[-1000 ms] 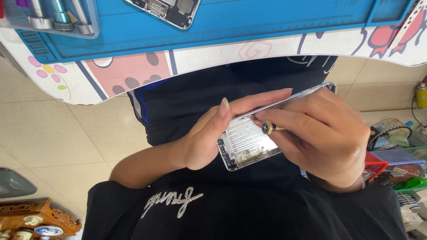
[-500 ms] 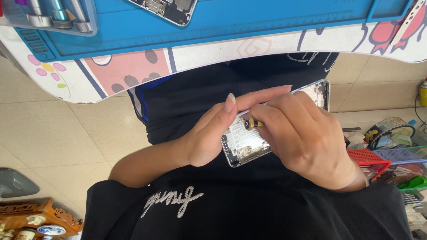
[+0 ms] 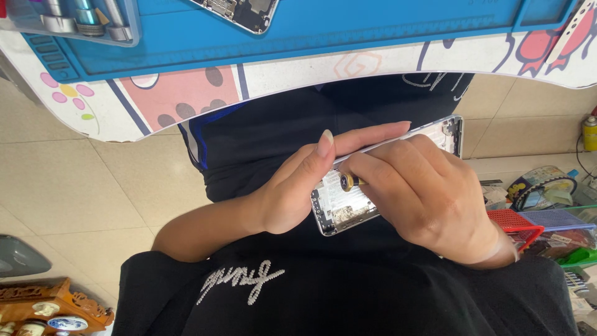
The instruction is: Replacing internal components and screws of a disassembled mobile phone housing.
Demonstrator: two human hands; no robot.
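**Both hands on opened phone housing, centre frame, over the lap**

Phone housing (image 3: 348, 208): silver metal rear shell, rounded corners, open side up. Inside is bare metal plate with small dark parts along the lower-left end; far end (image 3: 451, 134) shows cutouts near the corner. It lies tilted, lower-left to upper-right, held in the air below the counter (image 3: 186, 99) edge, not resting on it.

Left hand (image 3: 292, 193): grasping the housing from the left, thumb up over the near edge, index finger stretched along the far long edge. Long pale nail visible.

Right hand (image 3: 429, 199): clenched around a small screwdriver (image 3: 347, 182), fingers covering most of the housing's right half. Only the driver's end shows: gold collar, dark round cap with a light mark. Tip is hidden, can't tell what it contacts.

Materials around:
- Counter top carries a blue rubbery work mat (image 3: 373, 31) with raised ridges and moulded compartments; counter surface under it is white with pink, red and black cartoon print.
- 2nd phone chassis (image 3: 239, 11), dark inside, lies on the mat at top centre, cut by the frame.
- Clear tray (image 3: 74, 25) at upper left holds several metal cylindrical tool handles.
- Black garment with white stitched script at bottom centre.
- Beige floor tiles; red mesh basket (image 3: 516, 224) and blue one at right; carved wooden stand (image 3: 43, 305) at lower left; yellow can (image 3: 589, 134) at right edge.
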